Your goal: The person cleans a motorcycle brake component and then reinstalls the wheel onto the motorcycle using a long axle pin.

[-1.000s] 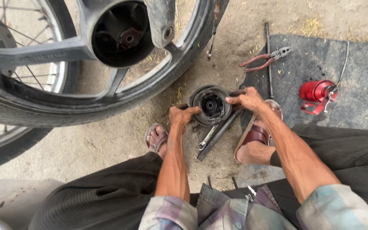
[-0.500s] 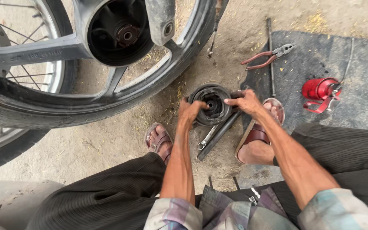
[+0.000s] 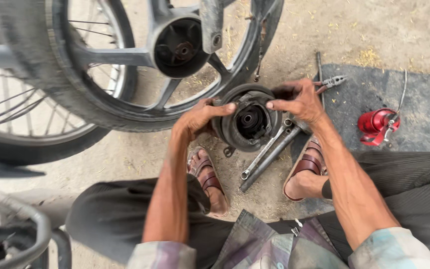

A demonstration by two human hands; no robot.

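Both our hands are on the brake drum (image 3: 249, 122), lifted off the dirt between our knees, just below the alloy wheel (image 3: 165, 65). Our left hand (image 3: 201, 115) wraps the drum's left rim, thumb stretched over the top edge. Our right hand (image 3: 297, 99) clamps the upper right rim, fingertips pressing on the face. So both grips are closed on the drum, one on either side.

The drum's open face looks up at us: dark, greasy, with a round hub in the middle and a spring at its lower right.

Under the drum, a wrench (image 3: 265, 153) and a dark bar (image 3: 270, 159) lie side by side on the ground, slanting from upper right to lower left, between our sandals (image 3: 208, 175). Pliers (image 3: 330, 82) with red handles peek out just behind our right hand, at the edge of a dark mat (image 3: 424, 99). Well off to the right on that mat sits a small red can (image 3: 376, 125) with a thin wire curling up from it.

A second, spoked wheel (image 3: 31, 109) sits at far left, behind the alloy one. The wheel's hub (image 3: 181, 49) is hollow and dark.
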